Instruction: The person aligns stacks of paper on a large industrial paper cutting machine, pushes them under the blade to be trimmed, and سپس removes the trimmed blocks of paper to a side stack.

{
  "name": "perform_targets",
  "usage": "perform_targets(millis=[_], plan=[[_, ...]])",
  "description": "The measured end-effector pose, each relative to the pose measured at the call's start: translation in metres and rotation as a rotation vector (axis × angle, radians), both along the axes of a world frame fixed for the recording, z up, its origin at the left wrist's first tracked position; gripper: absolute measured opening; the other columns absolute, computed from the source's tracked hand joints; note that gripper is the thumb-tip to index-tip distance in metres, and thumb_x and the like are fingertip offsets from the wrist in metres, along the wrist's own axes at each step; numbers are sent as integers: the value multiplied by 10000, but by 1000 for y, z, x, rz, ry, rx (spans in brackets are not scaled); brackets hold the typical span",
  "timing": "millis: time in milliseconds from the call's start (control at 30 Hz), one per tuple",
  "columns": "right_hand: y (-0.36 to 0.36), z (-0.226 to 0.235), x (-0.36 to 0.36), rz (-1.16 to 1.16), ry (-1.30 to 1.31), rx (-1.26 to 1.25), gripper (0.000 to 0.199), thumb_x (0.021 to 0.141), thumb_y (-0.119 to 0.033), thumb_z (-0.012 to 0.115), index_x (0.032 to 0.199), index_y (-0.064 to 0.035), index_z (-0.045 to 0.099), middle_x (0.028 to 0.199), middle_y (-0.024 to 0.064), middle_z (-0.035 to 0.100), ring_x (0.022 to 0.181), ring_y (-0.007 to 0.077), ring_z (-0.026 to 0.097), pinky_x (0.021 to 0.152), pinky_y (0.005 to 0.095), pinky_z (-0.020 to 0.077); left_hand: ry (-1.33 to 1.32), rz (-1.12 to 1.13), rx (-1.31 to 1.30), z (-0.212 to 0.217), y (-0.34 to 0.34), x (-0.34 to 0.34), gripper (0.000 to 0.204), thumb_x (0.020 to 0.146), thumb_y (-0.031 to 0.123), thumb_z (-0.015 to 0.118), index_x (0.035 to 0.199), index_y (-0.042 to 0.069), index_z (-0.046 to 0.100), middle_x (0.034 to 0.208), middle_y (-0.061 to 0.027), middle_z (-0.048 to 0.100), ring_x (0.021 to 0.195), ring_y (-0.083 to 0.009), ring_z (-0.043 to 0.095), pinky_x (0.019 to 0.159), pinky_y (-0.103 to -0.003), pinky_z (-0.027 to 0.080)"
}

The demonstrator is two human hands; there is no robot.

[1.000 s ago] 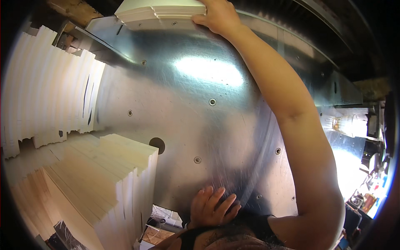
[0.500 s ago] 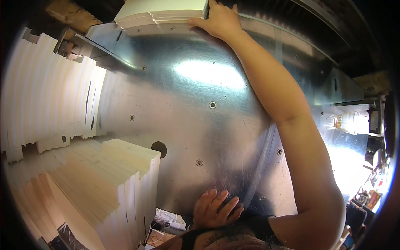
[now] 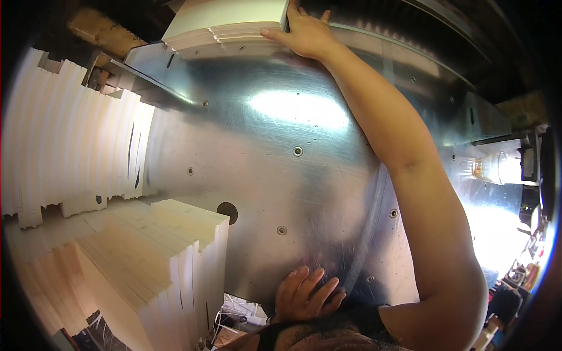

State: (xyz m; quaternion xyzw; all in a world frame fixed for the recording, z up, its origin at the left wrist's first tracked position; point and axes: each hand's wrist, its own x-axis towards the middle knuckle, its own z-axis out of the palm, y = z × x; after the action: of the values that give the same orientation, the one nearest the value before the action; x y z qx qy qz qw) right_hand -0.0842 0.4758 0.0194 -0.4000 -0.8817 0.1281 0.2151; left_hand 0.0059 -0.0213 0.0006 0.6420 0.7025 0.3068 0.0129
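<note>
A stack of cream paper blocks (image 3: 231, 22) lies at the far edge of the metal table (image 3: 252, 175). My right hand (image 3: 304, 32) reaches to its right end, with the thumb against the near side and the fingers spread; the inner fingertips are partly hidden at the stack's edge. My left hand (image 3: 307, 295) rests close to my body at the table's near edge. Its fingers are apart and nothing shows in them.
Tall paper stacks with uneven edges stand at the left (image 3: 76, 140) and lower left (image 3: 187, 245). A round hole (image 3: 227, 213) and several bolts mark the metal top. At right is a clear glass-like container (image 3: 494, 168). Metal side plates (image 3: 149, 61) flank the far end.
My right hand and the right end of the stack have shifted slightly left. The view has moved a little. My left hand stays by the near edge.
</note>
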Motion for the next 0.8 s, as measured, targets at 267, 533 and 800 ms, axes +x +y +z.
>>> perform_targets(millis=[267,533,800], plan=[[-3,8,-7,-85,40,74,1102,963,-672,538,1646,39,45,1649,287,318,1453,450,434,1260,634,163,67,1,21,6,11,-2,400,802,542,811,1046,226,784,1177,-63,722,1126,-316,657,941,-420,548],[14,-27,-12,-35,4,66,966,974,-753,429,1659,-98,241,1631,210,416,1484,388,439,1193,756,97,-183,-1,-51,31,1,-10,392,859,394,818,1177,183,733,1294,-82,684,1240,-329,633,1022,-451,517],[-20,-25,19,-155,-101,-21,1182,944,-773,469,1639,75,28,1694,277,233,1579,367,260,1272,605,25,-217,17,163,28,-12,-5,407,847,328,820,1193,153,700,1303,-62,686,1282,-297,621,1039,-428,517]])
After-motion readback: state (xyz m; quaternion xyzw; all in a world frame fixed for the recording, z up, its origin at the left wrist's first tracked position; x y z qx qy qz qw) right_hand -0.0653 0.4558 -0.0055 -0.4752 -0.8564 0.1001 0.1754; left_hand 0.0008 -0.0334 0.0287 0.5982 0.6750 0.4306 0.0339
